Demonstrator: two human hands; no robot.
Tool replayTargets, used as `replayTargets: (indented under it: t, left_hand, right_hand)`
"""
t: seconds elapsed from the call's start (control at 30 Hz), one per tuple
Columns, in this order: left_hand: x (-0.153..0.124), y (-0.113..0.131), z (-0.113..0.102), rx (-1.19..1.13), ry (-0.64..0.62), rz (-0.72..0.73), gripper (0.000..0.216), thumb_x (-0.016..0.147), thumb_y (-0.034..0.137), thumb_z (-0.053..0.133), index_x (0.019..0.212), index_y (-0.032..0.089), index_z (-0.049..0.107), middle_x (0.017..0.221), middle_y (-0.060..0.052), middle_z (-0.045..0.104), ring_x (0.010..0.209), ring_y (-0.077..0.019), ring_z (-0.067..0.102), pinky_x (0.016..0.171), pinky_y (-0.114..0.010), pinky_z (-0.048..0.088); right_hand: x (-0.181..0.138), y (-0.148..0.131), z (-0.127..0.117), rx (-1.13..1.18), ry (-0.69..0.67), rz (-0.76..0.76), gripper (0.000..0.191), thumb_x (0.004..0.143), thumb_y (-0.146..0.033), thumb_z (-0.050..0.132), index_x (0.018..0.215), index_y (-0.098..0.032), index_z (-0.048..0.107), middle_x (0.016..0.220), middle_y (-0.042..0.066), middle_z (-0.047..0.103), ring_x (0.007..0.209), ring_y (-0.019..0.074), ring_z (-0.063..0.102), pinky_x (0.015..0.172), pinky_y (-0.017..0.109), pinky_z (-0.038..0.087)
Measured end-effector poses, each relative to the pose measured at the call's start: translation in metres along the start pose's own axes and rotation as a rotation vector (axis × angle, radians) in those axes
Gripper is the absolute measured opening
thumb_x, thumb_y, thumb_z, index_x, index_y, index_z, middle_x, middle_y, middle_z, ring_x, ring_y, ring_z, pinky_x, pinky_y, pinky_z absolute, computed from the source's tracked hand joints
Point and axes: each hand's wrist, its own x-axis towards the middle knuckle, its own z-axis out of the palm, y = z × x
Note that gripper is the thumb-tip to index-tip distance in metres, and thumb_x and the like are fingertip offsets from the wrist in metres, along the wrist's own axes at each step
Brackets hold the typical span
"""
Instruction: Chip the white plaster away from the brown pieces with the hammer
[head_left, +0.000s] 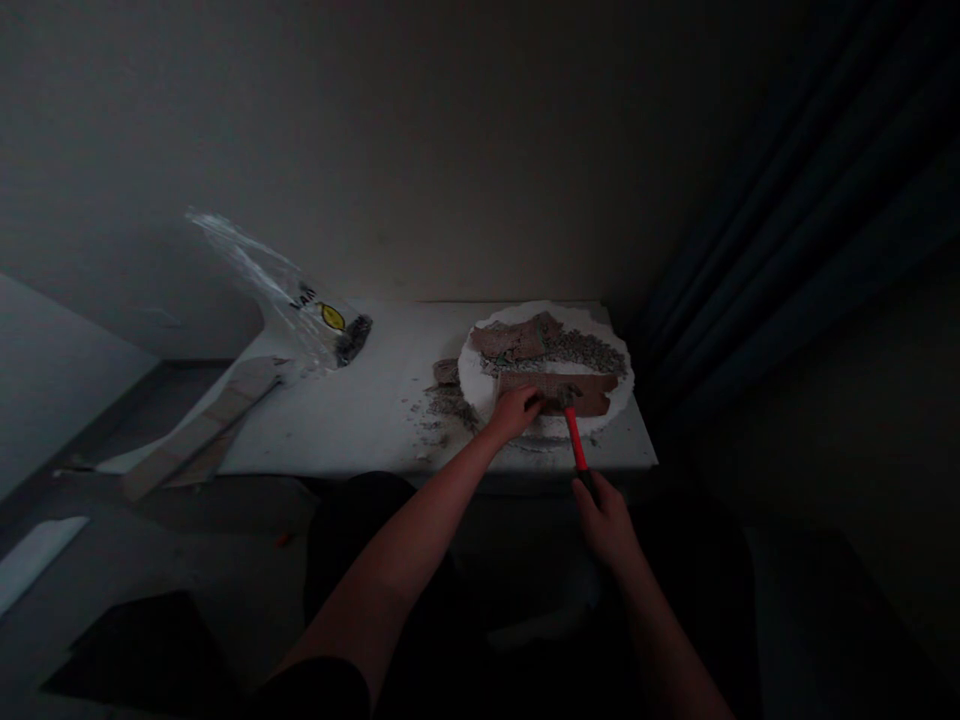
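My right hand (607,525) is closed around the dark grip of a hammer (575,438) with a red handle. The hammer's head rests on or just above a brown flat strip (598,402), possibly tile or board. At the strip's left part, my left hand (514,412) holds it with bent fingers; the fingertips are partly hidden. Under the strip lies a round white slab (470,375) with a ragged edge. Farther back on it sit a broken brown piece (506,340) and a heap of grey-brown chips (589,352).
The slab stands at the right end of a white table (360,420). Crumbled fragments (450,400) lie left of it. A clear plastic bag (304,310) with dark contents stands farther left, near cardboard-like strips (206,425). A dark curtain (780,190) hangs at right.
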Motion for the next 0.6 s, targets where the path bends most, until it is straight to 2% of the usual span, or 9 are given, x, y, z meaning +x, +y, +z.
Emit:
replayTargets:
  t: [0.2,0.6]
  left_hand:
    - [0.0005,-0.0040,0.0019,0.012,0.000,0.014,0.011,0.092,0.023,0.061,0.087,0.016,0.068,0.085,-0.004,0.067,0.082,-0.0183,0.062,0.078,-0.029,0.048]
    - [-0.0002,-0.0001,-0.0003,0.038,0.000,0.008,0.011,0.091,0.024,0.061,0.088,0.017,0.069,0.087,-0.005,0.067,0.084,-0.0193,0.063,0.080,-0.030,0.048]
  right_hand:
    - [0.0009,0.0034,0.0008,-0.020,-0.003,0.006,0.051,0.090,-0.055,0.048,0.103,-0.010,0.068,0.095,0.015,0.072,0.084,0.0255,0.066,0.074,0.034,0.049]
    - [0.0001,0.0012,-0.0002,-0.021,0.001,0.011,0.050,0.090,-0.054,0.050,0.106,-0.010,0.069,0.086,0.011,0.072,0.080,0.0248,0.065,0.072,0.033,0.049]
